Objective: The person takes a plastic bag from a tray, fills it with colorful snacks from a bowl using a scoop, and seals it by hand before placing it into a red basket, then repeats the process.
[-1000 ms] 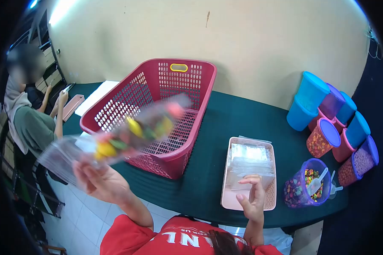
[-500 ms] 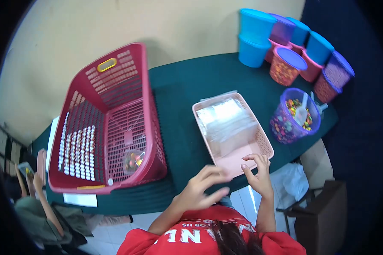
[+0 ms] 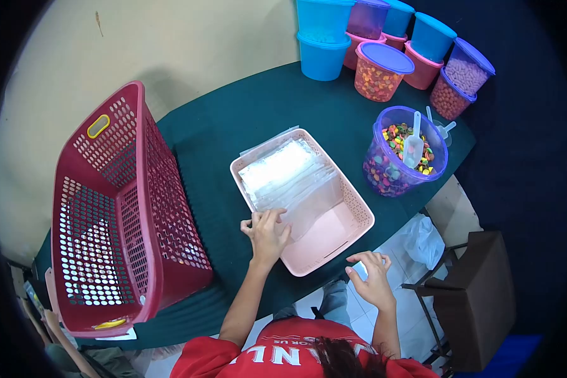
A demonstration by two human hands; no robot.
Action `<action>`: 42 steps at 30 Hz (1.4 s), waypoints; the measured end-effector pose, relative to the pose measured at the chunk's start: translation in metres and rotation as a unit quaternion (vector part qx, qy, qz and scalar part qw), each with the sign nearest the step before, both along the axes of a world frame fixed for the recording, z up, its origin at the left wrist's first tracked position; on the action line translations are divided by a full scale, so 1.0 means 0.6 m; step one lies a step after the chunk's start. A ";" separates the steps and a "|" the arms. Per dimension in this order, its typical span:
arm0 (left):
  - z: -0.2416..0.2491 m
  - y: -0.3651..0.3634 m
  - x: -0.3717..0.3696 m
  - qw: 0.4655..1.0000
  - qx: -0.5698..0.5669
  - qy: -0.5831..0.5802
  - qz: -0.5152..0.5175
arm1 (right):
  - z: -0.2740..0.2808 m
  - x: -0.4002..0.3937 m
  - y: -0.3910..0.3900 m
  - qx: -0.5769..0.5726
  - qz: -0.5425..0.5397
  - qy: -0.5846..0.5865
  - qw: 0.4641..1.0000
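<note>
Red shirt (image 3: 252, 343) nearest, white lettering on it: "FOR US" legible, "NL" below, the rest cut off by hair. Right hand (image 3: 373, 283) released, fingers loosely curled, just off the near right corner of the pink tray (image 3: 327, 236); half a second ago it hung over that rim. Left hand (image 3: 268, 236) now at the tray's left side, fingertips at the edge of the clear bags (image 3: 277, 173); cannot tell if they pinch one. One second ago it held a filled bag; half a second ago it was blurred, short of the stack. Bags: flat, glossy, fanned in layers, piled in the tray's far left part. Maroon basket (image 3: 146, 214) to the left on the green-covered bench (image 3: 233, 132). Right, a purple tub (image 3: 384, 170) of multicoloured pieces, white scoop (image 3: 413, 148) standing in it. Farthest, stacked lidded tubs (image 3: 378, 79) near the wall (image 3: 201, 38).
</note>
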State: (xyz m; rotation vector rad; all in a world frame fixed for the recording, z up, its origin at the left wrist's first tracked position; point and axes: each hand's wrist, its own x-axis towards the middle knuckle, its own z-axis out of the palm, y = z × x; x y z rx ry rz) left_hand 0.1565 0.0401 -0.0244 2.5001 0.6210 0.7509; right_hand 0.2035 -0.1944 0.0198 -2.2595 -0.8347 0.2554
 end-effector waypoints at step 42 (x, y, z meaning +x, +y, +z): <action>0.129 -0.123 0.348 0.986 -0.006 -0.152 0.070 | 0.031 0.195 0.076 0.193 0.443 -0.189 0.855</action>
